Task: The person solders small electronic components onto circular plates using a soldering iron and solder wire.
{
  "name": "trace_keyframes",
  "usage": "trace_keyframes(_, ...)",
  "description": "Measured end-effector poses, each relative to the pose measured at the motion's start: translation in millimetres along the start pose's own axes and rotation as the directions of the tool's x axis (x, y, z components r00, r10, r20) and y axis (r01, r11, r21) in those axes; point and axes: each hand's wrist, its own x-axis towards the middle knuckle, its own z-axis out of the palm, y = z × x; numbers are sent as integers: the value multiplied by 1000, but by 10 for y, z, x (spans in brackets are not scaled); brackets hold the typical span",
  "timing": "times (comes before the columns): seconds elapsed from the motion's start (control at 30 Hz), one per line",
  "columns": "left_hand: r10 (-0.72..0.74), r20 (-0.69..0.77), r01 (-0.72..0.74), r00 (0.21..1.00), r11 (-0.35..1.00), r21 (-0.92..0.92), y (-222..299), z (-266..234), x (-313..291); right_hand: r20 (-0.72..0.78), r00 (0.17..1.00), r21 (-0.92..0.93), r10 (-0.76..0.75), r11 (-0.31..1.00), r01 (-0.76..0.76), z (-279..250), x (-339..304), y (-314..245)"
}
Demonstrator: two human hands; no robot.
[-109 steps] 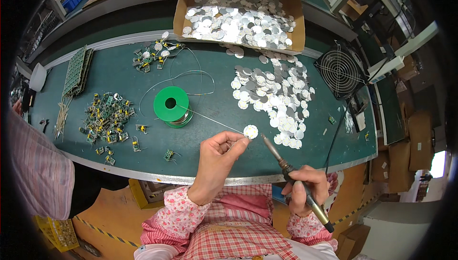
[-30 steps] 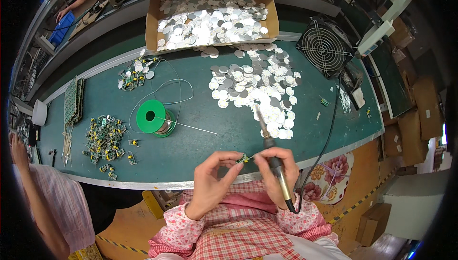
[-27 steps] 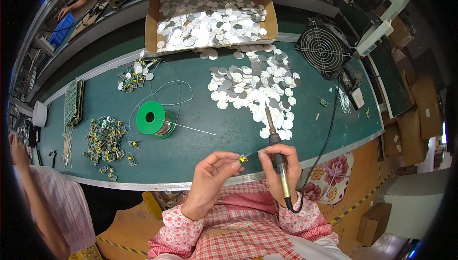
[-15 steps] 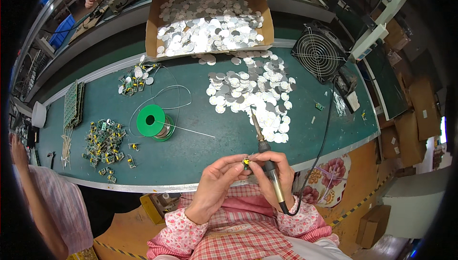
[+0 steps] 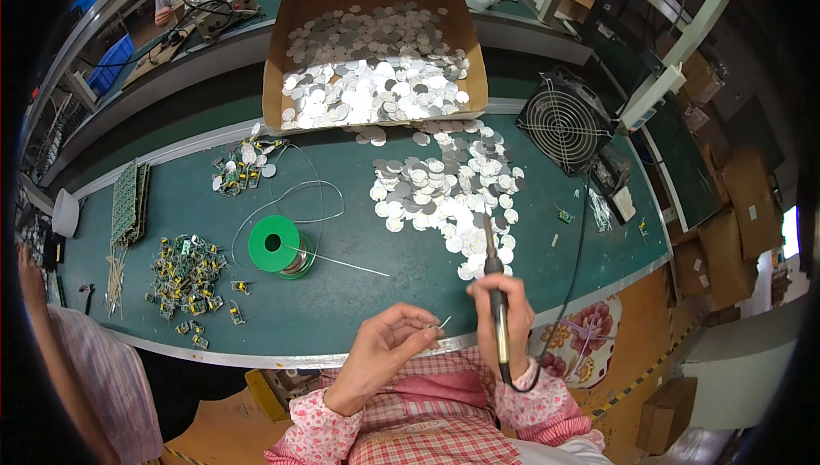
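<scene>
free: between spool (image 5: pixel 289 247) and disc pile (image 5: pixel 465 209) | block: solder wire (image 5: pixel 350 264), iron cord (image 5: pixel 579 253)

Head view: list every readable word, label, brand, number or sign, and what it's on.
None readable.
Checked apron: faint print, too blurred to read.
Cardboard boxes at right: pale labels, too small to read.
White discs: any marks too small to read.
Green spool, soldering iron: no legible text.

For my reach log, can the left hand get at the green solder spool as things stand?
Probably yes: only green tabletop and loose solder wire seem to lie between the left hand and the solder spool, though the hand pinches a small wire-leaded part.
</scene>
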Motion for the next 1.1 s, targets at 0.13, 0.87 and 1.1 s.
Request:
trace_keyframes(0.13, 65, -23, -63, 998, 995, 81, -13, -125, -61, 182, 944, -387, -274, 863, 325, 155, 404, 185)
trace_keyframes(0.87, 227, -91, -203, 970, 954, 221, 18, -64, 69, 380, 921, 114, -89, 992, 49, -64, 116, -214)
trace_keyframes(1.1, 262, -106, -194, 959, 882, 429, 39, 5, 71, 333, 939, 157, -88, 987, 37, -139, 82, -222)
